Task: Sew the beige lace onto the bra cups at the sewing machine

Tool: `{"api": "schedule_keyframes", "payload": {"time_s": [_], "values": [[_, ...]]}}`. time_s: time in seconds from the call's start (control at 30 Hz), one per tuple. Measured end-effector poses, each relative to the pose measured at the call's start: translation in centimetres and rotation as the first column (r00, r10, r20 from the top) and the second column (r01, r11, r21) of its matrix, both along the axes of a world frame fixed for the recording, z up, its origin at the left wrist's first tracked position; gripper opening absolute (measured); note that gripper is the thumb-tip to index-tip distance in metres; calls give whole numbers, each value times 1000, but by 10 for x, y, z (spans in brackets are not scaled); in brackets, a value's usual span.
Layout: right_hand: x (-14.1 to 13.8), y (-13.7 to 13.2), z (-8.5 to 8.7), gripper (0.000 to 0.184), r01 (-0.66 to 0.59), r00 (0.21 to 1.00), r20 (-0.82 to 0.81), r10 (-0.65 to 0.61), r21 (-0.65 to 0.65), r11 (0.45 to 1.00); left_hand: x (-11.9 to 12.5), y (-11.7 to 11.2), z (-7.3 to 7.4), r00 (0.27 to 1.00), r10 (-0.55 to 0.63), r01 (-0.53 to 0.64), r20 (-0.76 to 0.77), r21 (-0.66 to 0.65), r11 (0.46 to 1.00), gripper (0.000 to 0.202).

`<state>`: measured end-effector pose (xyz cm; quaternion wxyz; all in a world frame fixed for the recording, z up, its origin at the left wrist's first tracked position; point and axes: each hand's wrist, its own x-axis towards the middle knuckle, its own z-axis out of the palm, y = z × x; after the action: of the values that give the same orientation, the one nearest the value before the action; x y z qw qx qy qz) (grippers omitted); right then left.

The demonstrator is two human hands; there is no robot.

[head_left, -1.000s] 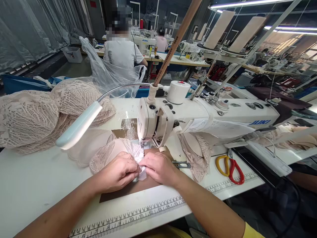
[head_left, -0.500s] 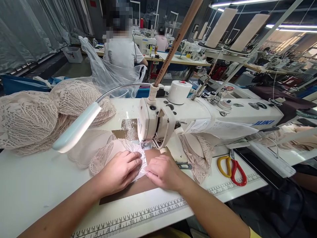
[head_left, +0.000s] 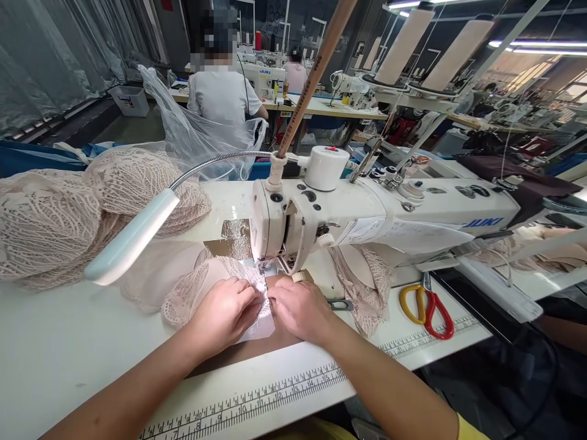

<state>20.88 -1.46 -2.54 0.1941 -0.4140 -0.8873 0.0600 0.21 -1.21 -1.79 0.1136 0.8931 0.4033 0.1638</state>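
Pinched thin beige lace piece (head_left: 190,293) between left hand (head_left: 224,315) and right hand (head_left: 300,308), before white sewing machine (head_left: 321,214). Seemed soft, light, floppy; best held at edges.

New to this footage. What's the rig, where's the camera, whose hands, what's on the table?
No robot here: one camera on a person's head looks down at their own bare hands. The left hand and right hand lie fingers-down on a small lace piece at the needle end of a white JUKI sewing machine; pinching or pressing, unclear. On the table: a heap of beige lace at left, a gooseneck lamp, thread snips and red-and-yellow scissors at right, a printed ruler along the near edge. A co-worker sits behind, back turned.
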Motion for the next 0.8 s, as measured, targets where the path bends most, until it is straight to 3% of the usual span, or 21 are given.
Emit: {"api": "schedule_keyframes", "payload": {"time_s": [0.33, 0.47, 0.6, 0.7, 0.8], "values": [[-1, -1, 4, 17, -31, 998, 59, 30, 3, 1000, 4, 3, -2, 997, 83, -84, -2, -13, 996, 29], [0, 0, 4, 13, -34, 997, 67, 34, 4, 999, 5, 3, -3, 998, 46, -44, 51, -27, 999, 22], [-1, 0, 3, 15, -35, 997, 63, 34, 5, 999, 7, 4, -4, 999, 34, -34, 18, 27, 999, 30], [-1, 0, 3, 16, -35, 998, 56, 36, -12, 999, 7, 5, -1, 994, 72, -69, 77, -43, 997, 25], [-1, 0, 5, 15, -38, 997, 66, 40, -24, 999, 6, 6, 3, 972, 175, -142, 154, -203, 969, 22]]}}
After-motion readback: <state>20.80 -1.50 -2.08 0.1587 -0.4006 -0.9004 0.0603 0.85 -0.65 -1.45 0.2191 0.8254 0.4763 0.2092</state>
